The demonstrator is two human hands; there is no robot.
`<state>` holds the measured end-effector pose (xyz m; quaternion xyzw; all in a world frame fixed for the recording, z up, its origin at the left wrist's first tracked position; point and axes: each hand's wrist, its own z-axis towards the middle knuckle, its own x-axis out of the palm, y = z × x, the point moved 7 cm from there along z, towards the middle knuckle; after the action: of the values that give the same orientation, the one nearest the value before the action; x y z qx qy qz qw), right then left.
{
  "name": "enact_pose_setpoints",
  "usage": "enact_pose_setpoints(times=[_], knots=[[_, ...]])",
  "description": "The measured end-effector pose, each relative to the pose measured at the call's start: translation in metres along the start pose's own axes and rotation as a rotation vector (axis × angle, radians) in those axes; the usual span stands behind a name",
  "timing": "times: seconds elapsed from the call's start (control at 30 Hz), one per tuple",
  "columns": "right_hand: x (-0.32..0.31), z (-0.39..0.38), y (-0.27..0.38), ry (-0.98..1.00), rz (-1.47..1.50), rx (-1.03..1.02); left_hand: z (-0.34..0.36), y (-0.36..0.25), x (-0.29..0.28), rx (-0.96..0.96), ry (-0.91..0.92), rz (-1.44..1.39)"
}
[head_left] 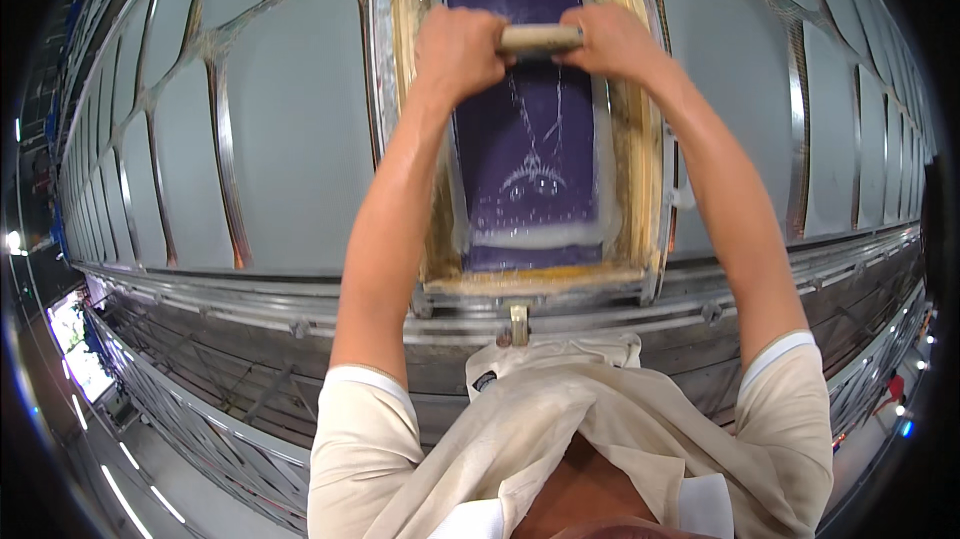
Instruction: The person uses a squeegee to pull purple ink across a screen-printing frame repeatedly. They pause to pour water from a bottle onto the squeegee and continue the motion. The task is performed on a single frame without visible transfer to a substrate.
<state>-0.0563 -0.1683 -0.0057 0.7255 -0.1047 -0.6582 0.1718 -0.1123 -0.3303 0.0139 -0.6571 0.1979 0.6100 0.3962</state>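
A squeegee with a pale wooden handle (pixel 541 39) lies across the upper half of a screen-printing frame (pixel 540 285). My left hand (pixel 462 51) is wrapped round its left end, and my right hand (pixel 612 42) grips its right end. Between and below the hands shows the frame's dark purple printing area (pixel 525 149), with pale lettering near the top and a white pattern lower down. Wet streaks run down from the handle. Near the bottom of the purple area lies a whitish band of ink or paste (pixel 535 236). The squeegee's blade is hidden beneath the handle.
Grey flat panels (pixel 295 119) line the long table on both sides of the frame, with stringy residue between them. A metal rail (pixel 250 286) runs along the table's near edge, and a small metal bracket (pixel 518 324) sticks out at the frame's front. A person in red (pixel 893 391) is far right.
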Motion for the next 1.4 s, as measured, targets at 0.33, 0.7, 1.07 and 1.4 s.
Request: enact_pose_setpoints(times=[0.33, 0.7, 1.07, 1.4], knots=[[0.041, -0.22, 0.108, 0.127, 0.258, 0.06, -0.232, -0.12, 0.015, 0.021, -0.04, -0.019], [0.041, -0.21, -0.107, -0.583, 0.376, 0.761, -0.248, -0.122, 0.016, 0.057, -0.08, 0.058], [0.035, -0.137, 0.042, -0.755, 0.457, 0.473, -0.319, -0.022, -0.043, -0.048, -0.149, 0.051], [0.136, -0.038, 0.196, -0.695, 0.739, 0.622, -0.443, 0.116, -0.112, 0.008, -0.088, 0.136]])
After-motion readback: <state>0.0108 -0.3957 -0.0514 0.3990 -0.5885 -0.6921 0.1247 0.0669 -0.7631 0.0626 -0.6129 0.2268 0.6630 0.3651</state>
